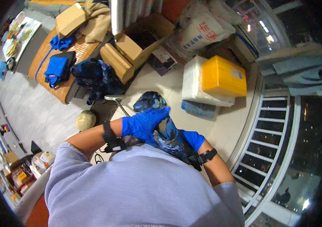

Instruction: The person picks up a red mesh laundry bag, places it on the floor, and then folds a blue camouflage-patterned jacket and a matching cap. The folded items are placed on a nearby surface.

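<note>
A bundled blue, black and tan camouflage cloth is in front of my torso, its folded far end bulging beyond my hands. My left hand, in a blue glove, lies across the bundle from the left and grips it; the fingers are blurred. On the right side, my right hand, also gloved in blue, is against the same cloth. Its fingers go out of sight behind the folds. Dark straps circle both wrists.
A metal rod with a pale flat head and a round melon-like object are left of my hands. A yellow box sits on a white foam box. Cardboard boxes and a woven-topped bench stand farther off. White railings run along the right.
</note>
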The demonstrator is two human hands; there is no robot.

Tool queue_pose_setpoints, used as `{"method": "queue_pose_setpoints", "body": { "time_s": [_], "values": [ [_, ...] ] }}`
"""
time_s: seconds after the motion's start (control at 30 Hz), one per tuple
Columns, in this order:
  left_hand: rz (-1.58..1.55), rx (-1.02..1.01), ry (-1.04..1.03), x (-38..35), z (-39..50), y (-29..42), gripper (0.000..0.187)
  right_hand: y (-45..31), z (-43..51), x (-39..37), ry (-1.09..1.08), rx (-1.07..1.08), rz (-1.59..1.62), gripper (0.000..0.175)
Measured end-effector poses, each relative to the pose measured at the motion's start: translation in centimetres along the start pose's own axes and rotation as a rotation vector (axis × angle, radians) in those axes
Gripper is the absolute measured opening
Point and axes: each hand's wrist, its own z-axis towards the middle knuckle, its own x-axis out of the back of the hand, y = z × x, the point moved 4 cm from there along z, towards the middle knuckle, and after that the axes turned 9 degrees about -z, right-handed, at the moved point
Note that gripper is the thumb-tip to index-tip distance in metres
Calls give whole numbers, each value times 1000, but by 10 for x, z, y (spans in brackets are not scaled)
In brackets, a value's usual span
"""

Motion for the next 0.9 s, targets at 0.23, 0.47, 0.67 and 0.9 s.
{"method": "queue_pose_setpoints", "body": {
  "time_s": [0.23, 0.47, 0.67, 0.9],
  "values": [
    [-307, 358, -36, -1, -23, -35, 63, 31, 4, -2, -19, -185, 951, 44],
    [-517, 696, 72, 37, -43, -45, 44, 26, 2, 22, 74, 25, -253, 113],
    [-660, 785, 138, 73, -39, -70, 45, 40, 50, 23, 80, -115, 130, 77],
    [-395, 634, 1133, 118, -77, -110, 68, 66, 170, 77, 128, -188, 538, 34]
  ]
}}
